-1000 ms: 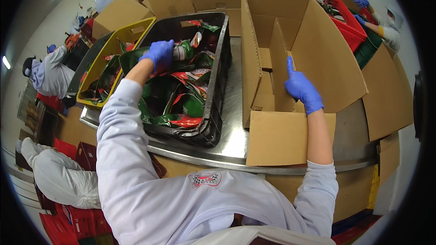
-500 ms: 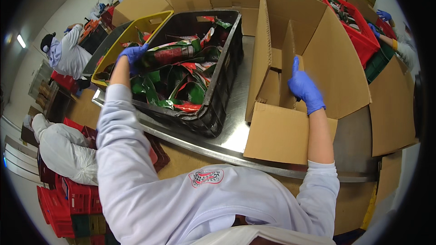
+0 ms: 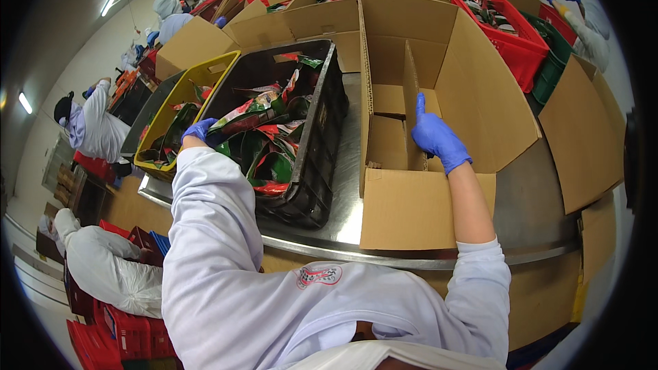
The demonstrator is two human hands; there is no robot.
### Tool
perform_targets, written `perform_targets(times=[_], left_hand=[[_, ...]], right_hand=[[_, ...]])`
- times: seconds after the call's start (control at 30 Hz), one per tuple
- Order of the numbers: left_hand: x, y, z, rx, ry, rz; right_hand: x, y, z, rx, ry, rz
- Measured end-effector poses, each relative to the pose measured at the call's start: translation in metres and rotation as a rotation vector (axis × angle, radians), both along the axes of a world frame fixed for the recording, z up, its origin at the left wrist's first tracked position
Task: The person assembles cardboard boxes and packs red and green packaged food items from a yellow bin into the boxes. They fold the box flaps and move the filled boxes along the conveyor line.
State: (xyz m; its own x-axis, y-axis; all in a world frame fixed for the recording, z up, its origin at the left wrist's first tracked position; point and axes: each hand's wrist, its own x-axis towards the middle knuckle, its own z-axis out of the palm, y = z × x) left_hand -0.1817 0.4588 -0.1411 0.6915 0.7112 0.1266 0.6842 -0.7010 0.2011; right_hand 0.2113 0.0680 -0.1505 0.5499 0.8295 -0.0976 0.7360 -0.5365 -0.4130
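Note:
My left hand [image 3: 201, 133], gloved in blue, is closed on the near end of a green and red packet [image 3: 243, 115] at the left side of a black crate [image 3: 319, 144] full of similar packets; part of the hand is behind my sleeve. My right hand [image 3: 439, 138], also gloved, grips a cardboard divider [image 3: 411, 75] inside an open cardboard box [image 3: 483, 106], index finger along it. A loose flap [image 3: 404, 212] of that box lies toward me. A yellow crate [image 3: 221, 68] with more packets sits left of the black one. All rest on a steel table [image 3: 349, 223].
Filled cardboard boxes [image 3: 322, 17] line the back. A red crate [image 3: 507, 44] over a green crate [image 3: 554, 44] stands at right, beside cardboard [image 3: 579, 137]. Co-workers [image 3: 96, 123] work at left and a gloved co-worker [image 3: 586, 38] at far right. Stacked red crates [image 3: 137, 336] are lower left.
My left hand has moved toward me and leftward from the middle of the packets to the packet's near end. My right hand stays on the divider. The whole view has shifted slightly.

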Motion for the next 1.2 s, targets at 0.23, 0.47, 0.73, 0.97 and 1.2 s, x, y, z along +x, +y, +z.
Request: perform_targets(times=[0.23,0.47,0.73,0.97,1.2], left_hand=[[0.049,0.023,0.031,-0.5,-0.469,0.447],[0.184,-0.06,0.186,0.187,-0.19,-0.052],[0.197,-0.19,0.298,-0.48,-0.762,-0.483],[0.273,-0.239,0.24,0.506,-0.169,-0.629],[0.28,-0.261,0.145,-0.008,0.39,-0.466]], right_hand=[[-0.002,0.013,-0.005,-0.006,-0.064,0.016],[-0.014,0.015,0.004,-0.05,0.102,-0.019],[-0.005,0.044,-0.012,-0.133,0.11,0.055],[0.015,0.011,0.003,-0.025,0.513,0.167],[0.018,0.027,-0.005,-0.122,0.557,0.181]])
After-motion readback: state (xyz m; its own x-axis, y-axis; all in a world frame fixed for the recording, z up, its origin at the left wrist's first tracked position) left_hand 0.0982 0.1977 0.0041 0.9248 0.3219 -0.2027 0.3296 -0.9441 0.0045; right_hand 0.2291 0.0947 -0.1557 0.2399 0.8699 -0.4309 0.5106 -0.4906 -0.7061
